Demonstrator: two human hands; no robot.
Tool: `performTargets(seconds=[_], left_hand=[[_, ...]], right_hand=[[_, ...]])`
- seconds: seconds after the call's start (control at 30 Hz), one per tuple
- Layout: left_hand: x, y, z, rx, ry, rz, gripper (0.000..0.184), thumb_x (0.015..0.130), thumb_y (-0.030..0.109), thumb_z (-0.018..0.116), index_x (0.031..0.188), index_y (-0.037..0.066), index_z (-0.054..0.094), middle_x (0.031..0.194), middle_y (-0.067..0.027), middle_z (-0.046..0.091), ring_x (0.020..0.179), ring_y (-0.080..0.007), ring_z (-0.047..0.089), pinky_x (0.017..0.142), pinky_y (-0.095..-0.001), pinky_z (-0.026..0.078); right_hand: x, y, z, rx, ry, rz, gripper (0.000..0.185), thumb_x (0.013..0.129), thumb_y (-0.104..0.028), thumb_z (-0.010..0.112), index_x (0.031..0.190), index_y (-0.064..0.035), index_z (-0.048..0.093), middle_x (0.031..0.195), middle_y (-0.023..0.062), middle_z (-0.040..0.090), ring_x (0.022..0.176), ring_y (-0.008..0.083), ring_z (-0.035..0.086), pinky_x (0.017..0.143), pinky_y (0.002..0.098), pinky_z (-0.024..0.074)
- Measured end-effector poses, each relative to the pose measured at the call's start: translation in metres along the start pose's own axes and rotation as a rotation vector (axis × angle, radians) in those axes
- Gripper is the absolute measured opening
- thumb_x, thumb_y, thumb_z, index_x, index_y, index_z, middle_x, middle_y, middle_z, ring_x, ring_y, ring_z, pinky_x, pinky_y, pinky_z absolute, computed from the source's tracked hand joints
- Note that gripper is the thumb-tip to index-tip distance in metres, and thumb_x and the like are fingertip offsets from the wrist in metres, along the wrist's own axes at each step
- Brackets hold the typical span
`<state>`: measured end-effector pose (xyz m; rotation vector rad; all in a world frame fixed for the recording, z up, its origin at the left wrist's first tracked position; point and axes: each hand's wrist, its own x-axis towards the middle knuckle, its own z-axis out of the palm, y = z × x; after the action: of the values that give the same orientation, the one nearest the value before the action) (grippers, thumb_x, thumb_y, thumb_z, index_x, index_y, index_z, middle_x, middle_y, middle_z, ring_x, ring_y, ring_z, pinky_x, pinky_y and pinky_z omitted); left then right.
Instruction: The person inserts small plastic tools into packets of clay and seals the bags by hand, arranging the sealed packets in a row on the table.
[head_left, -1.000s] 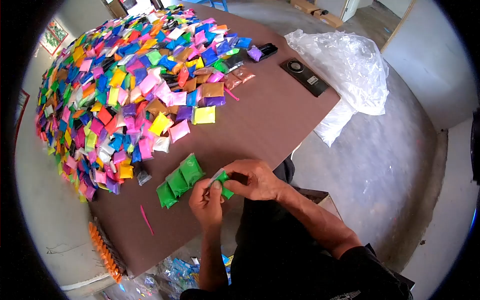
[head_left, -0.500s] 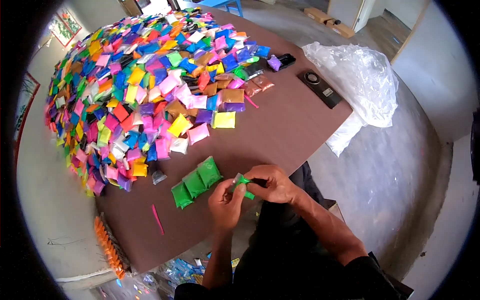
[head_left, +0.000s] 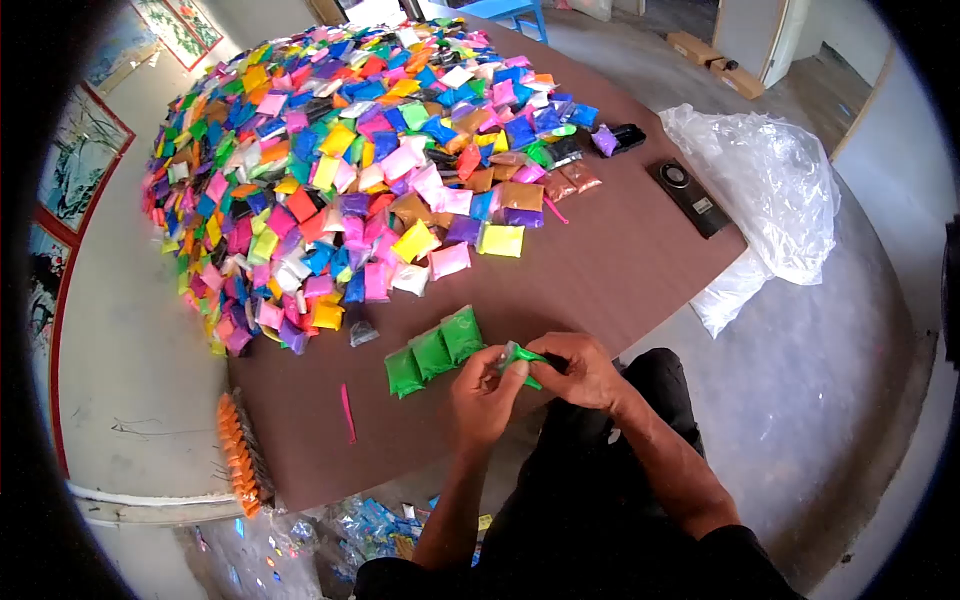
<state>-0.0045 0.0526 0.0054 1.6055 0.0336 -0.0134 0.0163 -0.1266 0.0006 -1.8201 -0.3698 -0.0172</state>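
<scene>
A small green packet (head_left: 522, 354) with a clear plastic edge is held over the table's near edge. My left hand (head_left: 483, 400) pinches one side of it between thumb and fingers. On the other side my right hand (head_left: 582, 374) has its fingers closed on the same packet, hiding part of it. Just left of my hands, three plump green packets (head_left: 432, 353) lie in an overlapping row on the brown table (head_left: 600, 265). A thin pink strip (head_left: 348, 414) rests further left, and a small clear packet with dark contents (head_left: 363, 333) lies near the pile.
A large heap of coloured packets (head_left: 340, 140) covers the table's far left. At the right stand a black device with a round dial (head_left: 690, 198) and a clear plastic bag (head_left: 765, 195) over the edge. Orange pieces (head_left: 238, 450) hang at the left corner; wrappers (head_left: 375, 530) litter the floor.
The camera view has turned, so the table and heap appear further right. Both hands stay on the green packet, which has tilted slightly between the fingers.
</scene>
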Motion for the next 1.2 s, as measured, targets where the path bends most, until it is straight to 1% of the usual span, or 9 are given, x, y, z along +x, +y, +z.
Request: performTargets(seconds=[0.07, 0.2, 0.27, 0.47, 0.67, 0.73, 0.83, 1.03, 1.2], left_hand=[[0.0, -0.001, 0.004, -0.083, -0.014, 0.007, 0.024, 0.095, 0.008, 0.071, 0.115, -0.003, 0.066, 0.093, 0.0003, 0.066, 0.081, -0.0043, 0.057, 0.071, -0.0204, 0.047], [0.0, -0.007, -0.001, 0.032, -0.082, -0.001, 0.021, 0.095, 0.007, 0.071, 0.112, -0.004, 0.066, 0.093, -0.0002, 0.066, 0.083, -0.0042, 0.057, 0.072, -0.0207, 0.047], [0.0, -0.007, 0.002, 0.008, -0.055, 0.059, 0.018, 0.097, 0.014, 0.07, 0.106, -0.001, 0.067, 0.085, 0.0048, 0.061, 0.076, -0.0019, 0.05, 0.065, -0.0203, 0.041], [-0.002, -0.01, 0.003, 0.001, -0.028, 0.133, 0.013, 0.098, 0.012, 0.067, 0.102, 0.0, 0.066, 0.084, 0.0052, 0.059, 0.074, -0.0013, 0.048, 0.063, -0.0199, 0.039], [-0.003, 0.002, 0.012, -0.075, -0.023, 0.093, 0.02, 0.097, 0.015, 0.07, 0.11, 0.0, 0.066, 0.086, 0.0038, 0.062, 0.073, -0.0013, 0.05, 0.062, -0.0196, 0.04], [-0.001, -0.001, 0.01, -0.037, -0.029, 0.095, 0.022, 0.097, 0.016, 0.071, 0.112, 0.0, 0.066, 0.085, 0.0036, 0.062, 0.072, -0.0013, 0.051, 0.061, -0.0194, 0.04], [-0.002, -0.002, 0.007, 0.01, -0.053, 0.092, 0.024, 0.097, 0.017, 0.071, 0.113, 0.0, 0.066, 0.084, 0.0036, 0.063, 0.068, -0.0012, 0.051, 0.058, -0.0192, 0.039], [0.0, -0.013, 0.002, 0.034, -0.027, 0.119, 0.019, 0.098, 0.018, 0.07, 0.108, 0.002, 0.067, 0.077, 0.0042, 0.061, 0.065, -0.0012, 0.05, 0.055, -0.0195, 0.039], [-0.001, -0.013, 0.003, 0.042, 0.0, 0.087, 0.018, 0.097, 0.017, 0.07, 0.107, 0.002, 0.067, 0.077, 0.0048, 0.06, 0.065, -0.0011, 0.049, 0.056, -0.0193, 0.039]], right_hand=[[-0.001, 0.004, 0.0, 0.008, -0.009, -0.025, 0.018, 0.085, -0.012, 0.071, 0.101, -0.0035, 0.071, 0.089, 0.0146, 0.07, 0.08, 0.0338, 0.068, 0.068, 0.0403, 0.0532], [0.0, 0.003, -0.006, 0.019, -0.074, -0.045, 0.015, 0.086, -0.012, 0.071, 0.099, -0.0032, 0.071, 0.087, 0.0144, 0.069, 0.078, 0.0325, 0.068, 0.067, 0.0402, 0.0524], [0.0, 0.003, -0.007, 0.025, -0.102, -0.047, 0.015, 0.086, -0.013, 0.071, 0.098, -0.0031, 0.071, 0.087, 0.0145, 0.069, 0.078, 0.0321, 0.068, 0.067, 0.0401, 0.0522], [-0.002, 0.001, -0.009, -0.012, -0.123, -0.03, 0.022, 0.087, -0.017, 0.072, 0.104, -0.0029, 0.071, 0.092, 0.0155, 0.071, 0.082, 0.0321, 0.069, 0.07, 0.0403, 0.0531], [-0.006, 0.004, -0.011, 0.056, -0.108, 0.08, 0.025, 0.089, -0.016, 0.072, 0.11, -0.0029, 0.07, 0.099, 0.0157, 0.071, 0.089, 0.0283, 0.069, 0.076, 0.0372, 0.0539], [-0.007, 0.007, -0.01, 0.247, -0.071, 0.134, 0.022, 0.09, -0.011, 0.07, 0.111, -0.0036, 0.07, 0.102, 0.0141, 0.071, 0.091, 0.0246, 0.069, 0.077, 0.0355, 0.0538], [-0.008, 0.012, -0.006, 0.221, -0.043, 0.1, 0.019, 0.091, -0.007, 0.069, 0.11, -0.0044, 0.071, 0.102, 0.0129, 0.072, 0.091, 0.0223, 0.069, 0.078, 0.035, 0.0538], [-0.004, -0.001, -0.009, -0.001, -0.058, 0.007, 0.02, 0.092, -0.01, 0.069, 0.111, -0.004, 0.071, 0.102, 0.0137, 0.072, 0.088, 0.0245, 0.07, 0.078, 0.0357, 0.0543], [-0.005, 0.008, -0.008, 0.124, -0.073, 0.057, 0.022, 0.093, -0.011, 0.068, 0.114, -0.0033, 0.07, 0.101, 0.0129, 0.072, 0.088, 0.0206, 0.069, 0.076, 0.034, 0.0541]])
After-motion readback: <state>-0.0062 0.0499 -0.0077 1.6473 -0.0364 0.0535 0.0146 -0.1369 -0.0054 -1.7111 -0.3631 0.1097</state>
